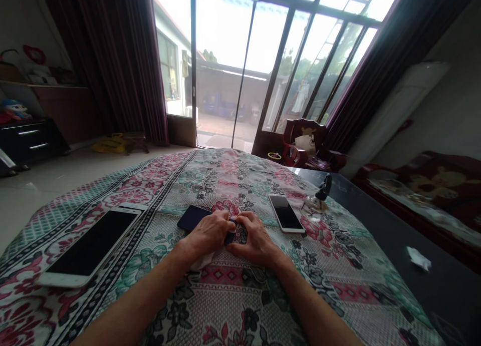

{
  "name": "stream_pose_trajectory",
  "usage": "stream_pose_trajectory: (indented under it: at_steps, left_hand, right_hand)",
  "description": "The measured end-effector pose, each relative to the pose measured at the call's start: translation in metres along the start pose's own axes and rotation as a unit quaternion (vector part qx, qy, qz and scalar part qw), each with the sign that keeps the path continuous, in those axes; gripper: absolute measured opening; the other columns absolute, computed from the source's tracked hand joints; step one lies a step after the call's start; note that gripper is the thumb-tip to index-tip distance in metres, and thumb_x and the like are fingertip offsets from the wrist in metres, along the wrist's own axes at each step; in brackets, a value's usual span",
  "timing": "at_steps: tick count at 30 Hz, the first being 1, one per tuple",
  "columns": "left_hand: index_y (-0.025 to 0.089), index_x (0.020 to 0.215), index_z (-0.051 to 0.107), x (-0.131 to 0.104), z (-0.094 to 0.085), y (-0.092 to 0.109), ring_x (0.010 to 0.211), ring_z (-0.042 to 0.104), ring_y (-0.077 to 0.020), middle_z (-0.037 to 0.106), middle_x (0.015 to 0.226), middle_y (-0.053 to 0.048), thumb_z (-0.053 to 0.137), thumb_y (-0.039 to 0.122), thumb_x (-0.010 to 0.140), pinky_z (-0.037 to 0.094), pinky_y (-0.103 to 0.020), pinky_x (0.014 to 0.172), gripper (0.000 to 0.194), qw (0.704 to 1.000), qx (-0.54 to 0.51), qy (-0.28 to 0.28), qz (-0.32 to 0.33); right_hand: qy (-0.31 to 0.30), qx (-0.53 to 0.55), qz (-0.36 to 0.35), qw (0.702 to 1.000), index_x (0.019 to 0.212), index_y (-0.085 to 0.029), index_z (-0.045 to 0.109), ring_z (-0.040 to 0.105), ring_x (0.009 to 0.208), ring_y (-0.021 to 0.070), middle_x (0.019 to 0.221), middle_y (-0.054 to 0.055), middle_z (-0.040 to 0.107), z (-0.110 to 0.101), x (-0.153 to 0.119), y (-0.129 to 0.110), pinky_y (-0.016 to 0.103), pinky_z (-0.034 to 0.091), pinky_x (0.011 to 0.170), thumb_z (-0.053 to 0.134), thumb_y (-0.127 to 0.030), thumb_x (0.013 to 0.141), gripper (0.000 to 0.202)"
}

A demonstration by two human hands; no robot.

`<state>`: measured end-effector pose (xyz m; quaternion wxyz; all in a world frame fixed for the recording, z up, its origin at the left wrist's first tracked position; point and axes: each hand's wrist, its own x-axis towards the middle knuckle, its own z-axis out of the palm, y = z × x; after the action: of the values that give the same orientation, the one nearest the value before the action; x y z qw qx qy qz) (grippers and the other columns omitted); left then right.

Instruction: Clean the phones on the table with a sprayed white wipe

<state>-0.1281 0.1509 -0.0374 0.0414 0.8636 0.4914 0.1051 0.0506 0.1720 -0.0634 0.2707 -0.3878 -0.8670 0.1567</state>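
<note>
A dark blue phone (193, 218) lies on the patterned tablecloth, its middle covered by my left hand (213, 231). That hand is closed, fingers curled down over the phone. A white cloth or tissue (203, 262) pokes out beneath it, mostly hidden. My right hand (252, 237) grips the phone's right end, thumb on the near side and fingers on the far side. The fingertips of both hands nearly meet. To the right lies a white phone (286, 214) with a dark screen. A larger white phone (92, 248) rests at the left, screen up.
A clear spray bottle with a black nozzle (317, 203) stands beyond the right-hand phone. Crumpled white paper (419, 259) lies on the bare dark tabletop (432, 291). The floral tablecloth (240, 306) covers the rest. A carved wooden chair (304, 140) stands near the glass doors.
</note>
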Motion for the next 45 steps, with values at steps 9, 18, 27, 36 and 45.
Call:
stream_pose_trajectory:
  at_steps: [9, 18, 27, 36, 45]
  left_hand:
    - [0.021, 0.090, 0.068, -0.006, -0.003, -0.005, 0.078, 0.052, -0.0153, 0.053, 0.084, -0.005, 0.045, 0.017, 0.088, 0.040, -0.025, 0.069, 0.024, 0.999, -0.030, 0.001, 0.015]
    - [0.021, 0.090, 0.068, -0.002, 0.001, -0.003, 0.075, 0.050, -0.0156, 0.051, 0.085, -0.005, 0.047, 0.017, 0.086, 0.039, -0.024, 0.064, 0.021, 1.000, 0.015, 0.007, 0.017]
    - [0.022, 0.093, 0.067, -0.005, 0.003, -0.010, 0.081, 0.051, -0.0156, 0.051, 0.085, -0.004, 0.043, 0.019, 0.091, 0.042, -0.025, 0.071, 0.024, 0.999, -0.030, 0.033, 0.015]
    - [0.021, 0.089, 0.067, -0.003, -0.005, -0.007, 0.077, 0.050, -0.0150, 0.052, 0.085, -0.005, 0.043, 0.017, 0.089, 0.040, -0.024, 0.067, 0.024, 1.000, -0.004, -0.008, 0.018]
    - [0.022, 0.086, 0.068, -0.009, -0.009, -0.011, 0.077, 0.050, -0.0137, 0.052, 0.083, -0.003, 0.044, 0.017, 0.090, 0.037, -0.023, 0.067, 0.025, 0.998, -0.041, -0.004, 0.045]
  right_hand:
    - [-0.006, 0.001, 0.009, 1.000, 0.113, -0.018, 0.054, 0.046, 0.113, 0.0257, 0.120, 0.009, 0.048, 0.000, -0.001, 0.000, 0.042, 0.038, 0.100, 0.077, -0.038, 0.059, 0.062]
    - [-0.005, 0.000, 0.007, 1.000, 0.112, -0.019, 0.054, 0.046, 0.113, 0.0265, 0.119, 0.009, 0.048, -0.001, 0.000, -0.001, 0.043, 0.038, 0.100, 0.079, -0.036, 0.057, 0.063]
    - [-0.010, 0.001, 0.005, 1.000, 0.115, -0.018, 0.053, 0.044, 0.116, 0.0266, 0.120, 0.009, 0.048, 0.000, 0.000, 0.002, 0.043, 0.036, 0.102, 0.077, -0.039, 0.060, 0.064]
    - [-0.065, 0.020, 0.001, 0.998, 0.119, -0.023, 0.051, 0.041, 0.122, 0.0266, 0.126, 0.008, 0.045, -0.011, 0.000, 0.003, 0.043, 0.034, 0.105, 0.076, -0.035, 0.063, 0.063]
    - [-0.088, 0.039, 0.000, 0.995, 0.122, -0.024, 0.050, 0.042, 0.122, 0.0265, 0.127, 0.008, 0.045, -0.017, 0.000, 0.001, 0.045, 0.034, 0.105, 0.075, -0.031, 0.064, 0.064]
